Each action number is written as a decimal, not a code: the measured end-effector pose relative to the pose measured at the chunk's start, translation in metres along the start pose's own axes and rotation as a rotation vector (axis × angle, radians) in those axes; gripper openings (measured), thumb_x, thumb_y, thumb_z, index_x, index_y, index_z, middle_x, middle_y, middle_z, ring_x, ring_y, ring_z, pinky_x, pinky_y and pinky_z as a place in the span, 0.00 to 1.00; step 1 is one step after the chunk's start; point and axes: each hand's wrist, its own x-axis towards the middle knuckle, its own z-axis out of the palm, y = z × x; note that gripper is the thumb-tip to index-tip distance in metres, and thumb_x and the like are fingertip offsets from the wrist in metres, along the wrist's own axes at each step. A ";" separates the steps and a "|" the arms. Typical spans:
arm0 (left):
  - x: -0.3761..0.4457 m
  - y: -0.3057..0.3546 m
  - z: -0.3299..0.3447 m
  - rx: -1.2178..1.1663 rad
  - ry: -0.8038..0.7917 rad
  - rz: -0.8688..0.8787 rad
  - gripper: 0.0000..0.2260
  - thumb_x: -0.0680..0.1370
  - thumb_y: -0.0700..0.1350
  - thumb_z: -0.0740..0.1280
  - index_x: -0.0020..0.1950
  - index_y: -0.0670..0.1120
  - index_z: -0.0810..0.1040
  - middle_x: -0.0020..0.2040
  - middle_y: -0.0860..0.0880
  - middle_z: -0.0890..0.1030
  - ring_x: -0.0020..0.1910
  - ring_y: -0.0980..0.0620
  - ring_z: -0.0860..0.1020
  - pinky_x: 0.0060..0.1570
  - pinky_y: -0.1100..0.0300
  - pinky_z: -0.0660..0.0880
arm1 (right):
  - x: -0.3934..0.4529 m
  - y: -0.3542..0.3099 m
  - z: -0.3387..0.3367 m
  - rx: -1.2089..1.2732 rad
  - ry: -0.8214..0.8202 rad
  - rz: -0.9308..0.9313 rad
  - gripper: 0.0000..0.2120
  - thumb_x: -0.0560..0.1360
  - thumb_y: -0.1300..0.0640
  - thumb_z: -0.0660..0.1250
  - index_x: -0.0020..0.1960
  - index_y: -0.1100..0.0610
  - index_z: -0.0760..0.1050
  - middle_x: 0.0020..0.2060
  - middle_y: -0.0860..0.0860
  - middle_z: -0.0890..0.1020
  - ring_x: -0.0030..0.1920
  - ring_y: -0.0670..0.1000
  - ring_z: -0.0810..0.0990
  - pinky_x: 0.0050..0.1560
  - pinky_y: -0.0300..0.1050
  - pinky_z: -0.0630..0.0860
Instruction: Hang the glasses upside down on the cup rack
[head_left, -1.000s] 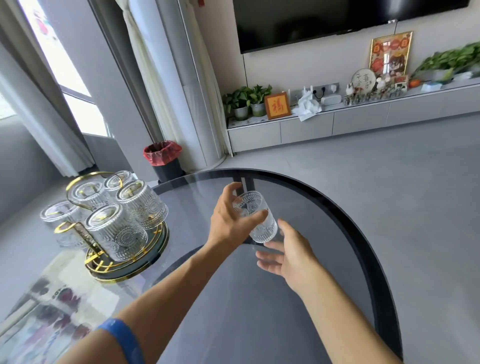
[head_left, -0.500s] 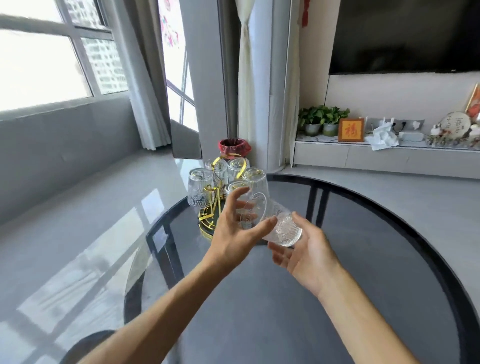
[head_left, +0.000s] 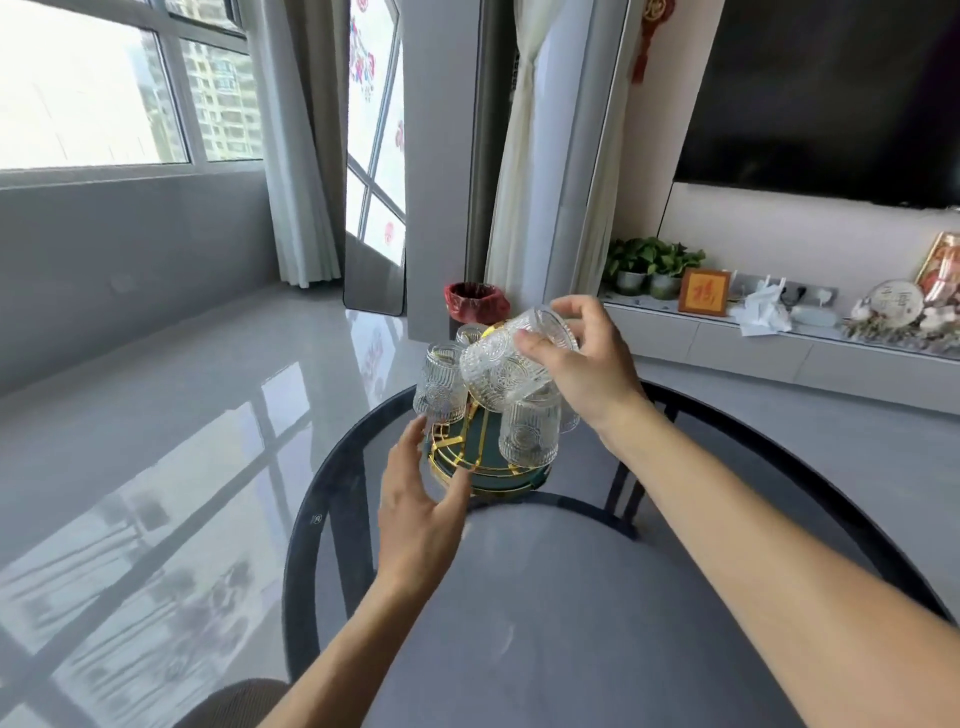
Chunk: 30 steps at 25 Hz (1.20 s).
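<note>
A bright living room with a glossy grey floor (head_left: 171, 415) surrounds a round dark glass tabletop (head_left: 545, 597) seen from above. At far left, large windows (head_left: 93, 88) and pale curtains (head_left: 301, 156) fill the wall.

Coming in from the lower left, the left hand (head_left: 415, 512) reaches over the tabletop with its grip wide and nothing in it; the fingertips (head_left: 415, 428) lie just beside the near-left edge of the cup rack (head_left: 483, 467), and whether they touch it cannot be told.

The cup rack, a dark green round tray with gold wire arms, stands on the far part of the tabletop. Ribbed clear glasses hang on it mouth down: one at the left (head_left: 440, 387), one at the front (head_left: 530, 434), and others partly hidden behind.

Above the rack's middle, the held glass (head_left: 511, 366) is tilted, mouth down and toward the left, base up toward the right. The right hand (head_left: 582, 364) has its grip closed around the base end, thumb on the near side and fingers curled over the top.

Behind the rack a red-lined bin (head_left: 475, 301) stands on the floor. To the right, a low cabinet (head_left: 753, 348) carries potted plants (head_left: 649, 265), a small framed picture (head_left: 704, 292) and crumpled tissue (head_left: 761, 314), below a dark wall-mounted screen (head_left: 831, 98).
</note>
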 end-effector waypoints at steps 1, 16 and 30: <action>-0.002 -0.009 -0.002 0.067 0.019 0.009 0.29 0.76 0.45 0.71 0.74 0.54 0.65 0.71 0.51 0.72 0.68 0.52 0.70 0.63 0.59 0.66 | 0.007 -0.003 0.007 -0.126 -0.018 -0.060 0.23 0.67 0.42 0.72 0.58 0.47 0.71 0.59 0.49 0.78 0.59 0.52 0.75 0.51 0.46 0.70; 0.011 -0.018 0.008 0.174 0.071 0.025 0.28 0.75 0.47 0.71 0.73 0.52 0.66 0.69 0.52 0.72 0.66 0.54 0.67 0.67 0.51 0.65 | 0.031 0.039 0.071 -0.839 -0.280 -0.283 0.21 0.71 0.41 0.67 0.58 0.49 0.68 0.57 0.49 0.81 0.58 0.57 0.76 0.55 0.57 0.62; -0.001 -0.022 0.014 0.189 0.030 0.023 0.29 0.74 0.44 0.72 0.73 0.51 0.67 0.69 0.51 0.73 0.64 0.55 0.67 0.61 0.60 0.62 | -0.009 0.058 0.049 -0.923 -0.315 -0.314 0.35 0.74 0.45 0.63 0.77 0.47 0.52 0.78 0.52 0.57 0.77 0.57 0.52 0.73 0.62 0.50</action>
